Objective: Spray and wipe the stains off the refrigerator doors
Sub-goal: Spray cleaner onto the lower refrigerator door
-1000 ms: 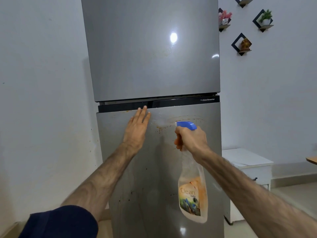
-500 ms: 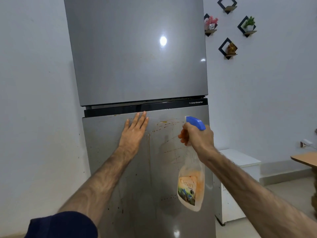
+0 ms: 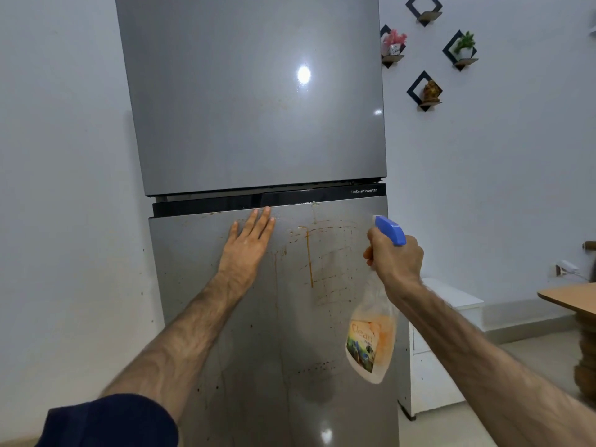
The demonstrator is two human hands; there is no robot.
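A tall grey refrigerator fills the middle, with a clean upper door (image 3: 251, 98) and a lower door (image 3: 258, 333) marked by orange-brown stains (image 3: 309, 253) and drips near its top. My left hand (image 3: 246, 250) lies flat and open against the lower door just under the black strip. My right hand (image 3: 395, 259) grips a clear spray bottle (image 3: 371, 340) with a blue trigger head, held to the right of the stains, nozzle toward the door. No cloth is in view.
A white cabinet (image 3: 451, 317) stands right of the refrigerator. A wooden table edge (image 3: 571, 298) juts in at far right. Small diamond wall shelves (image 3: 425, 91) with plants hang on the right wall. A white wall is close on the left.
My right hand with the bottle has drifted right and slightly up, away from the stains. Orange drips now run down the door. My left hand stays flat on the door.
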